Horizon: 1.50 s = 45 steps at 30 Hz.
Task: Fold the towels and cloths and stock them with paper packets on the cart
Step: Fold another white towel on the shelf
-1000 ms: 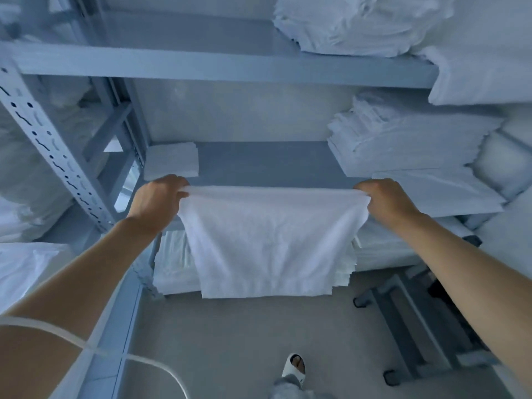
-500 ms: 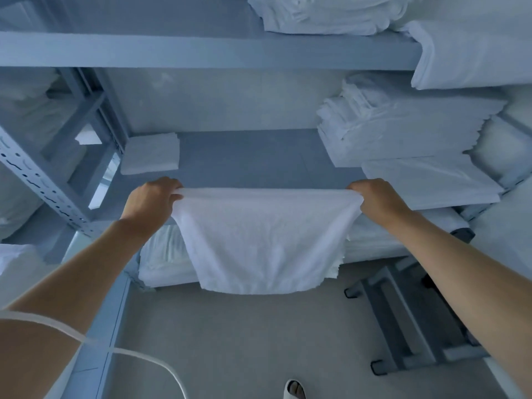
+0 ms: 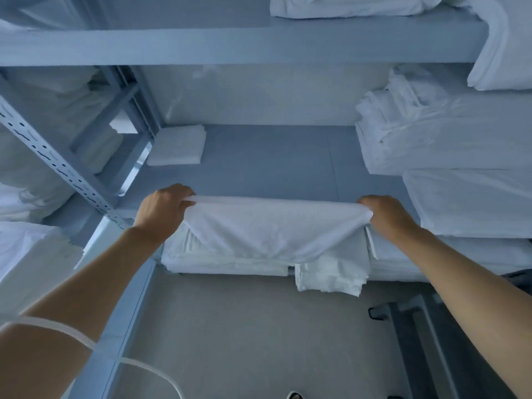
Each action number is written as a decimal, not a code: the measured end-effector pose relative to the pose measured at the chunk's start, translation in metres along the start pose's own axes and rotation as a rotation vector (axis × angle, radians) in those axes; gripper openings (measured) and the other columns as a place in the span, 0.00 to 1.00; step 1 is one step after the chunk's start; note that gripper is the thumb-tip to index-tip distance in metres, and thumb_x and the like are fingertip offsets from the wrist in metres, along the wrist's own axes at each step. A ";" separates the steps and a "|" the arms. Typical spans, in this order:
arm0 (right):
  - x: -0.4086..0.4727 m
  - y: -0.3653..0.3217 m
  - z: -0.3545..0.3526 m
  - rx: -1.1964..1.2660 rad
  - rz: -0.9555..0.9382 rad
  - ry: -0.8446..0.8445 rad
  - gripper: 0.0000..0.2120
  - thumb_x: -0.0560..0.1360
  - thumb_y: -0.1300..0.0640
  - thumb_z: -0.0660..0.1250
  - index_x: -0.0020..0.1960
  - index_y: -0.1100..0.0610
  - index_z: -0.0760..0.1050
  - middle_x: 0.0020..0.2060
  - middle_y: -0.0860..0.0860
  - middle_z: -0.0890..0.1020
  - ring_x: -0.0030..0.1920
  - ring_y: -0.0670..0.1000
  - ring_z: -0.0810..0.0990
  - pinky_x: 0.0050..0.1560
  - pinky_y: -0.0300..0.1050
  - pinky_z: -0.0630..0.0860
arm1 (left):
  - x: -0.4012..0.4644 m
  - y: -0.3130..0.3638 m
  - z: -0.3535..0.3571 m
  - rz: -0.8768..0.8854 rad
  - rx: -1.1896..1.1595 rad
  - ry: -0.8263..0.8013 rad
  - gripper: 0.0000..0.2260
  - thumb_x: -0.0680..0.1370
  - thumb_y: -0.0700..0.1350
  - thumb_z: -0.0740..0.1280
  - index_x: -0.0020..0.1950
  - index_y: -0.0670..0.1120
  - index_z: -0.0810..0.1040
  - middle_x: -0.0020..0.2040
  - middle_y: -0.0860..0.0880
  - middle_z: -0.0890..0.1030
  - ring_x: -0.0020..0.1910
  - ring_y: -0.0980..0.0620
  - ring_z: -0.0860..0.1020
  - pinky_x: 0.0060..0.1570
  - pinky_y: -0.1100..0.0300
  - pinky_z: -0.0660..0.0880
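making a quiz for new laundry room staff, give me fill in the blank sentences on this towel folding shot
1. The white terry towel is gripped by ____ hands.
2. The left hand and right hand grip the towel's ____ edge.
3. The small folded white cloth lies at the grey metal shelf's back ____ corner.

Missing words: two; top; left

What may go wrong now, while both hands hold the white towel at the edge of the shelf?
1. The left hand and right hand pinch only the top corners of the towel, so a corner may slip and undo the fold.
2. A loose part hangs below the rest and may fold in unevenly.
3. The hanging towel lies in front of the stack on the lower shelf and may drag or disturb it.
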State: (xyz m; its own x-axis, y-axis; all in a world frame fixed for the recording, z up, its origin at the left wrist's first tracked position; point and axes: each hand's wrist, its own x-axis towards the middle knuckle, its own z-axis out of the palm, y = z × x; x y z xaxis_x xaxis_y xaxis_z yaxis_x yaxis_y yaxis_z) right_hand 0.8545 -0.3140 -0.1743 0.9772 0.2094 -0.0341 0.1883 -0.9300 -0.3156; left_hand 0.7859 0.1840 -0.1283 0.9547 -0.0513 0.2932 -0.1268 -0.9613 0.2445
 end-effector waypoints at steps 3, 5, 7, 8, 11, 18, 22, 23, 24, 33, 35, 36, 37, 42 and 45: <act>0.027 -0.009 0.017 0.012 -0.031 -0.008 0.16 0.69 0.73 0.68 0.50 0.57 0.81 0.44 0.57 0.84 0.47 0.61 0.83 0.46 0.50 0.78 | -0.002 -0.012 -0.008 -0.066 0.030 -0.003 0.03 0.79 0.39 0.71 0.51 0.46 0.84 0.48 0.48 0.84 0.45 0.40 0.82 0.43 0.46 0.80; 0.043 -0.018 0.026 0.033 -0.058 -0.009 0.17 0.68 0.73 0.67 0.50 0.56 0.82 0.44 0.56 0.84 0.46 0.60 0.83 0.45 0.48 0.77 | -0.002 -0.022 -0.011 -0.101 0.055 -0.012 0.04 0.80 0.39 0.71 0.51 0.47 0.84 0.48 0.48 0.84 0.45 0.40 0.82 0.44 0.47 0.80; 0.059 -0.027 0.034 0.041 -0.083 -0.014 0.19 0.68 0.74 0.66 0.51 0.55 0.83 0.45 0.56 0.84 0.46 0.60 0.83 0.45 0.47 0.77 | 0.000 -0.033 -0.011 -0.136 0.068 -0.011 0.04 0.80 0.39 0.71 0.50 0.47 0.84 0.48 0.49 0.85 0.45 0.41 0.82 0.45 0.47 0.80; 0.067 -0.031 0.037 0.044 -0.090 -0.017 0.20 0.68 0.74 0.65 0.52 0.55 0.83 0.45 0.57 0.85 0.47 0.60 0.83 0.46 0.48 0.77 | 0.002 -0.039 -0.010 -0.148 0.067 -0.009 0.04 0.80 0.39 0.71 0.50 0.47 0.84 0.48 0.49 0.84 0.45 0.41 0.82 0.44 0.48 0.80; 0.089 -0.038 0.045 0.051 -0.084 -0.031 0.20 0.69 0.74 0.65 0.53 0.55 0.83 0.46 0.56 0.84 0.47 0.60 0.83 0.47 0.48 0.77 | 0.013 -0.055 0.001 -0.147 0.063 -0.011 0.04 0.80 0.39 0.70 0.51 0.47 0.82 0.49 0.49 0.84 0.44 0.40 0.82 0.43 0.46 0.80; 0.130 -0.039 0.061 0.100 0.037 -0.045 0.23 0.69 0.74 0.65 0.56 0.53 0.83 0.48 0.53 0.85 0.48 0.57 0.83 0.51 0.52 0.81 | 0.078 -0.100 0.058 -0.172 -0.005 -0.056 0.02 0.80 0.43 0.70 0.51 0.49 0.80 0.52 0.50 0.82 0.47 0.40 0.81 0.43 0.47 0.79; 0.155 -0.039 0.072 0.085 0.111 -0.029 0.23 0.68 0.75 0.64 0.55 0.56 0.83 0.47 0.55 0.85 0.48 0.58 0.83 0.46 0.45 0.73 | 0.121 -0.126 0.097 -0.174 -0.069 -0.134 0.02 0.80 0.42 0.70 0.51 0.49 0.79 0.51 0.50 0.81 0.47 0.40 0.80 0.42 0.49 0.77; 0.161 -0.038 0.075 0.084 0.130 -0.016 0.23 0.68 0.76 0.64 0.55 0.57 0.83 0.46 0.55 0.85 0.47 0.59 0.83 0.45 0.44 0.72 | 0.131 -0.132 0.107 -0.162 -0.078 -0.151 0.02 0.80 0.41 0.70 0.51 0.49 0.80 0.51 0.50 0.81 0.47 0.40 0.80 0.42 0.49 0.77; 0.168 -0.038 0.078 0.085 0.150 0.004 0.23 0.68 0.77 0.63 0.55 0.58 0.83 0.46 0.56 0.85 0.46 0.59 0.82 0.44 0.44 0.71 | 0.142 -0.138 0.116 -0.145 -0.078 -0.161 0.03 0.80 0.41 0.70 0.51 0.48 0.80 0.50 0.49 0.82 0.47 0.40 0.80 0.42 0.49 0.77; 0.241 -0.032 0.111 0.223 0.318 0.256 0.12 0.78 0.69 0.64 0.55 0.59 0.83 0.46 0.56 0.85 0.45 0.54 0.80 0.45 0.41 0.69 | 0.224 -0.178 0.190 -0.077 0.067 -0.150 0.04 0.78 0.38 0.71 0.52 0.42 0.81 0.48 0.39 0.81 0.46 0.33 0.80 0.47 0.42 0.77; 0.262 -0.028 0.120 0.248 0.318 0.263 0.11 0.79 0.69 0.64 0.56 0.61 0.83 0.50 0.57 0.86 0.48 0.54 0.82 0.47 0.41 0.70 | 0.238 -0.186 0.208 -0.040 0.124 -0.147 0.04 0.77 0.37 0.71 0.52 0.40 0.81 0.46 0.38 0.81 0.45 0.33 0.80 0.46 0.42 0.77; 0.272 -0.026 0.125 0.250 0.319 0.260 0.11 0.79 0.69 0.64 0.57 0.62 0.83 0.52 0.58 0.86 0.51 0.56 0.83 0.48 0.42 0.71 | 0.245 -0.189 0.217 -0.030 0.151 -0.149 0.04 0.77 0.37 0.71 0.52 0.40 0.81 0.46 0.38 0.81 0.45 0.34 0.80 0.46 0.42 0.76; 0.282 -0.023 0.131 0.246 0.327 0.255 0.11 0.80 0.68 0.64 0.58 0.62 0.82 0.53 0.59 0.86 0.53 0.58 0.84 0.50 0.43 0.74 | 0.252 -0.191 0.226 -0.031 0.176 -0.151 0.04 0.78 0.37 0.71 0.51 0.40 0.81 0.46 0.38 0.81 0.46 0.34 0.80 0.46 0.43 0.76; 0.316 -0.009 0.169 0.305 0.449 0.222 0.08 0.81 0.63 0.64 0.55 0.63 0.82 0.51 0.59 0.85 0.54 0.61 0.82 0.49 0.46 0.75 | 0.269 -0.188 0.266 -0.376 0.152 -0.115 0.13 0.77 0.33 0.67 0.60 0.44 0.80 0.57 0.39 0.79 0.58 0.36 0.74 0.56 0.44 0.70; 0.326 0.001 0.193 0.344 0.528 0.169 0.09 0.82 0.60 0.65 0.49 0.65 0.80 0.43 0.58 0.81 0.49 0.61 0.82 0.44 0.43 0.68 | 0.253 -0.148 0.286 -0.369 0.129 -0.105 0.24 0.76 0.35 0.68 0.71 0.48 0.73 0.68 0.40 0.72 0.67 0.36 0.69 0.66 0.41 0.67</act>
State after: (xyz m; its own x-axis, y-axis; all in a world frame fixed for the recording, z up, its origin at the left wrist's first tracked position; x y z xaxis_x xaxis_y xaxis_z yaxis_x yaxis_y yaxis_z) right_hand 1.1542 -0.1887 -0.3683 0.9370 -0.3256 -0.1264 -0.3356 -0.7392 -0.5839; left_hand 1.1232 0.2362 -0.3547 0.9530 0.2826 0.1093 0.2581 -0.9460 0.1960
